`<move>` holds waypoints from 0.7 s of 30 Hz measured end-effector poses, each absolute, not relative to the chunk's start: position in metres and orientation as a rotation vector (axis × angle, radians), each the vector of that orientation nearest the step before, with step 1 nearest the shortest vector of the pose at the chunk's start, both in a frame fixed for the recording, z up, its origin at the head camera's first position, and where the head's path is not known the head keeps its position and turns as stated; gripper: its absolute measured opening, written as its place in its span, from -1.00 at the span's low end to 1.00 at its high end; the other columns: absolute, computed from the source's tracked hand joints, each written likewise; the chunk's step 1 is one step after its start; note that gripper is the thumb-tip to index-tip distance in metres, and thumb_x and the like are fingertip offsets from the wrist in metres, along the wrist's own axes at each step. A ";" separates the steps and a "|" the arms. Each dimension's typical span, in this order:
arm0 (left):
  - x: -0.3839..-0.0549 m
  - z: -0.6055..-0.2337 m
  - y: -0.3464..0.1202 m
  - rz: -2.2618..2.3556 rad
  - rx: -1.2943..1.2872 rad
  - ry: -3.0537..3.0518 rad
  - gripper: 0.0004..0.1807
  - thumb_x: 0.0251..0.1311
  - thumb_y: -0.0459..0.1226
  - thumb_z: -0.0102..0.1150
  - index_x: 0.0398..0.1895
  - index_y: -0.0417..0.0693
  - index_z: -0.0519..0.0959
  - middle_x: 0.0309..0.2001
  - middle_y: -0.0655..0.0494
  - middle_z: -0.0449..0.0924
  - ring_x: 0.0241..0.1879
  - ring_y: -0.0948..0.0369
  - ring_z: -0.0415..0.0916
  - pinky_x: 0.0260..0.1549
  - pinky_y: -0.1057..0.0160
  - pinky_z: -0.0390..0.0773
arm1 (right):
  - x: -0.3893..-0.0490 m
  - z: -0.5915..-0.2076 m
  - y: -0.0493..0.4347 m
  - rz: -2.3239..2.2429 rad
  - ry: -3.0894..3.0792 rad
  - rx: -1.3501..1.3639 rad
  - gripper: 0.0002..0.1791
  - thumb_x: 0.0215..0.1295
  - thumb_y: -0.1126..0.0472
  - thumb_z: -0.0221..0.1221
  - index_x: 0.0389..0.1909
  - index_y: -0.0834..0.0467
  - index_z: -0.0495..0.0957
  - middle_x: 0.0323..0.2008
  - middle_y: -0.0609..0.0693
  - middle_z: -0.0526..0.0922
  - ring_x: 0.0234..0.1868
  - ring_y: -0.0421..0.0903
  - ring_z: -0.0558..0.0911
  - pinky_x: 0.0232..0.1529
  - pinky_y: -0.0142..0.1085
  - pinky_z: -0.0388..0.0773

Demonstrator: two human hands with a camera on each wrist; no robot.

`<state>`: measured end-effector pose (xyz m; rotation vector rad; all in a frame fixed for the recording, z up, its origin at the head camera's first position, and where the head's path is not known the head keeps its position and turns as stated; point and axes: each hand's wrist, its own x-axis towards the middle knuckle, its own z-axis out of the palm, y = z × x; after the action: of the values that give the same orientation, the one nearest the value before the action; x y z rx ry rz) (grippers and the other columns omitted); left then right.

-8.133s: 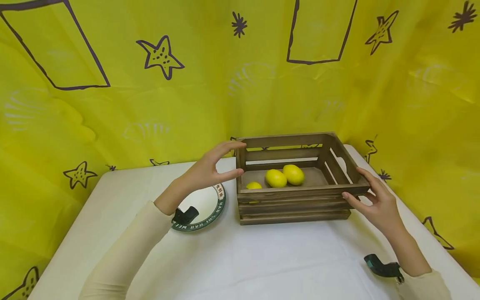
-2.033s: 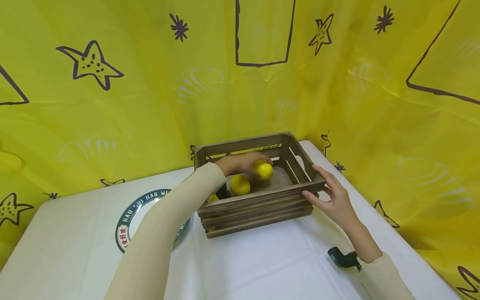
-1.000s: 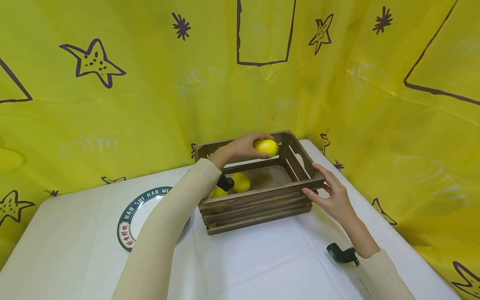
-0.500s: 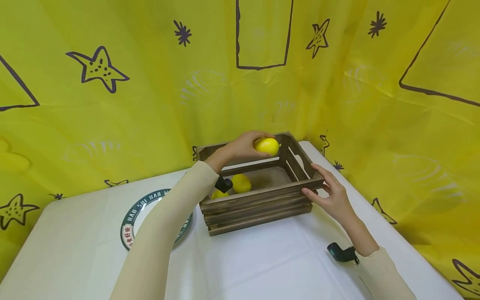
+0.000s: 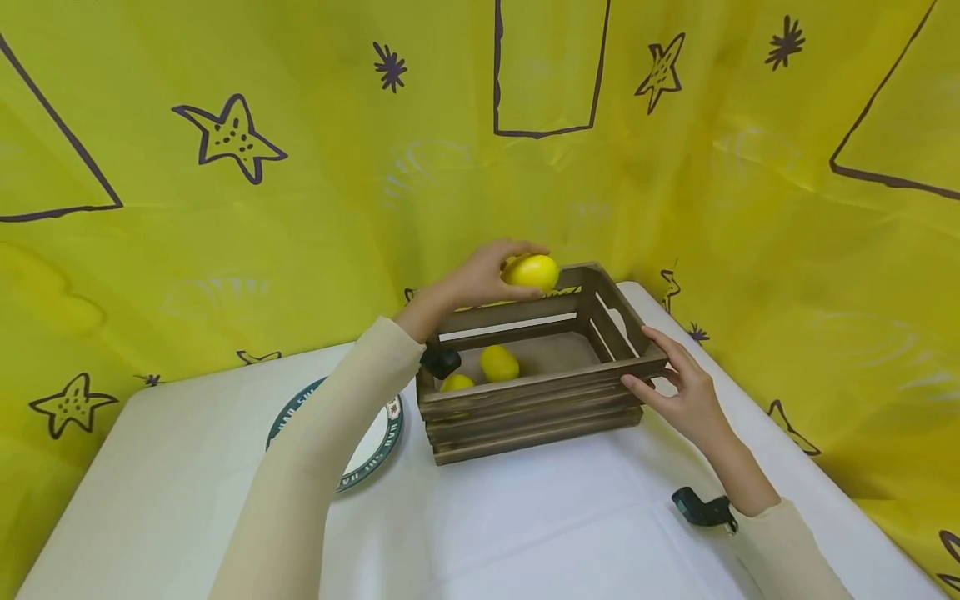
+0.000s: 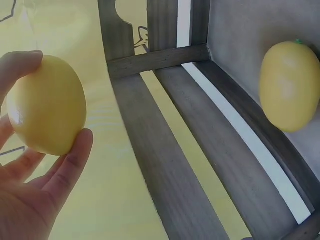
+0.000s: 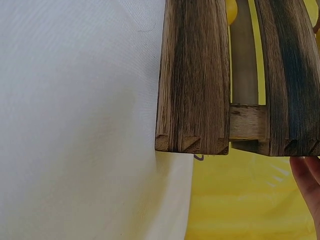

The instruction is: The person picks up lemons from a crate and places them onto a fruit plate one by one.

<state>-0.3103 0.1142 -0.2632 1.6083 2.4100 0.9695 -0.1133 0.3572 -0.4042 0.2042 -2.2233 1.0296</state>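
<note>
My left hand (image 5: 483,275) holds a smooth yellow lemon (image 5: 534,273) between thumb and fingers, raised over the back side of a brown slatted wooden crate (image 5: 536,408). The left wrist view shows the same lemon (image 6: 47,105) with fingertips around it. Inside the crate, toward its left end, lie a second lemon (image 5: 499,364) and a third lemon (image 5: 457,382), the latter partly hidden by the front slat. My right hand (image 5: 686,392) grips the crate's front right corner, thumb at the front, fingers over the end board.
Left of the crate, a white plate (image 5: 393,442) with a green lettered rim is partly covered by the left sleeve. White cloth (image 5: 525,533) covers the table. A yellow printed curtain (image 5: 337,208) hangs close behind the crate and along the right side.
My left hand went into the crate, took hold of a lemon and lifted it above the back rim. My right hand has kept its grip on the crate. The head view has shifted.
</note>
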 end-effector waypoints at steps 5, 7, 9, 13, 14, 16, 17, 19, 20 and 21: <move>-0.304 -0.263 0.101 0.906 1.671 2.462 -0.35 0.11 -0.20 0.39 0.29 -0.15 0.45 0.18 -0.06 0.53 0.07 0.08 0.42 -0.01 0.17 0.50 | -0.113 -0.404 0.358 1.042 -2.229 0.192 -0.12 -0.08 0.54 0.40 0.35 0.24 0.32 0.28 0.25 0.39 0.23 -0.57 0.25 -0.01 -0.77 0.30; -0.301 -0.264 0.093 0.907 1.663 2.470 -0.36 0.11 -0.20 0.39 0.29 -0.15 0.46 0.17 -0.06 0.53 0.07 0.07 0.41 0.00 0.16 0.50 | -0.113 -0.406 0.358 1.048 -2.227 0.197 -0.13 -0.07 0.53 0.40 0.36 0.23 0.32 0.30 0.13 0.40 0.24 -0.56 0.25 -0.01 -0.76 0.30; -0.297 -0.265 0.084 0.918 1.643 2.478 -0.36 0.12 -0.20 0.39 0.29 -0.13 0.45 0.18 -0.06 0.52 0.09 0.06 0.41 0.02 0.14 0.50 | -0.114 -0.408 0.357 1.053 -2.223 0.206 -0.13 -0.07 0.53 0.40 0.35 0.23 0.33 0.31 0.01 0.39 0.24 -0.55 0.26 -0.01 -0.76 0.31; -0.292 -0.263 0.068 0.943 1.606 2.501 -0.35 0.12 -0.19 0.39 0.31 -0.10 0.44 0.23 -0.06 0.49 0.15 0.05 0.40 0.09 0.10 0.47 | -0.114 -0.409 0.355 1.046 -2.217 0.216 -0.14 -0.06 0.54 0.39 0.35 0.23 0.33 0.30 -0.27 0.36 0.23 -0.55 0.27 -0.01 -0.75 0.33; -0.291 -0.262 0.064 0.949 1.598 2.509 -0.34 0.12 -0.19 0.39 0.31 -0.09 0.44 0.23 -0.06 0.48 0.16 0.05 0.40 0.10 0.09 0.47 | -0.114 -0.409 0.355 1.045 -2.216 0.218 -0.14 -0.06 0.54 0.39 0.35 0.23 0.34 0.29 -0.25 0.36 0.23 -0.55 0.28 -0.01 -0.75 0.33; -0.290 -0.260 0.058 0.962 1.584 2.520 -0.34 0.12 -0.20 0.40 0.32 -0.09 0.44 0.24 -0.07 0.47 0.17 0.04 0.39 0.12 0.07 0.45 | -0.115 -0.408 0.354 1.039 -2.216 0.220 -0.15 -0.05 0.54 0.38 0.35 0.23 0.33 0.28 -0.32 0.34 0.22 -0.56 0.28 -0.01 -0.75 0.33; -0.290 -0.259 0.055 0.967 1.576 2.527 -0.34 0.11 -0.20 0.40 0.31 -0.10 0.44 0.24 -0.07 0.47 0.16 0.03 0.39 0.12 0.06 0.45 | -0.115 -0.408 0.355 1.040 -2.214 0.220 -0.14 -0.06 0.54 0.38 0.35 0.23 0.33 0.27 -0.37 0.33 0.22 -0.55 0.28 -0.02 -0.75 0.33; -0.289 -0.258 0.050 0.975 1.561 2.539 -0.34 0.11 -0.20 0.40 0.31 -0.09 0.44 0.23 -0.08 0.47 0.16 0.03 0.38 0.13 0.05 0.45 | -0.114 -0.407 0.355 1.045 -2.210 0.215 -0.14 -0.06 0.54 0.38 0.35 0.23 0.34 0.26 -0.42 0.32 0.21 -0.55 0.29 -0.01 -0.76 0.32; -0.288 -0.257 0.048 0.979 1.554 2.543 -0.34 0.11 -0.20 0.40 0.31 -0.09 0.44 0.22 -0.08 0.47 0.15 0.03 0.38 0.13 0.05 0.44 | -0.114 -0.406 0.356 1.048 -2.206 0.211 -0.15 -0.06 0.54 0.38 0.35 0.23 0.34 0.26 -0.44 0.31 0.21 -0.55 0.29 -0.01 -0.76 0.32; -0.288 -0.257 0.046 0.978 1.556 2.550 -0.35 0.11 -0.20 0.40 0.31 -0.09 0.45 0.21 -0.08 0.48 0.15 0.02 0.38 0.12 0.05 0.45 | -0.114 -0.406 0.357 1.051 -2.202 0.210 -0.15 -0.05 0.54 0.39 0.35 0.23 0.34 0.26 -0.45 0.32 0.21 -0.55 0.29 -0.02 -0.76 0.31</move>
<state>-0.2880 0.0461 -0.2570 1.5555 2.5502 0.9782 -0.1137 0.3567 -0.4063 0.2096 -2.2015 1.0507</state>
